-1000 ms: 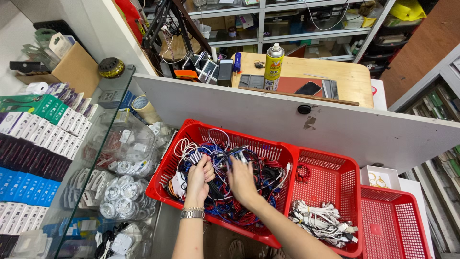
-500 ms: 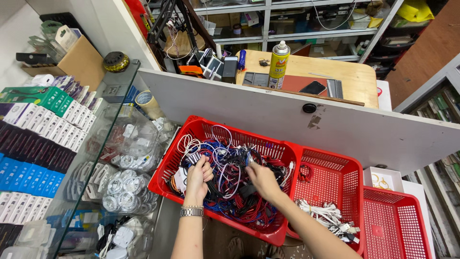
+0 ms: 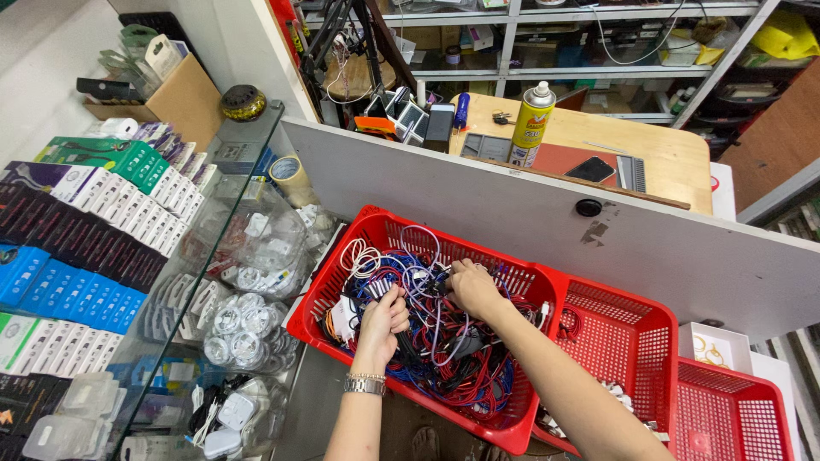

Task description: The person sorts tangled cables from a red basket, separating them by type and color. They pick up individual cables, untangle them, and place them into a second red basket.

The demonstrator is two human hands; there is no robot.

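Observation:
A red plastic basket (image 3: 342, 271) holds a tangle of cables (image 3: 444, 358) in red, blue, white and black. My left hand (image 3: 384, 318), with a metal bracelet at the wrist, is closed around a bunch of these cables near the basket's left side. My right hand (image 3: 471, 286) reaches in from the right and pinches cables near the middle top of the pile. Both hands are inside the basket, a short distance apart.
Two more red baskets (image 3: 630, 341) (image 3: 726, 418) stand to the right. A glass case (image 3: 231, 282) on the left holds bagged chargers and coiled cables. Boxed goods (image 3: 77, 239) line the far left. Behind a white panel (image 3: 547, 222), a wooden desk carries a spray can (image 3: 531, 124) and phone (image 3: 591, 169).
My right hand has shifted within the pile, from the middle toward the right and back. My left hand stays gripping cables on the left. The view has shifted slightly.

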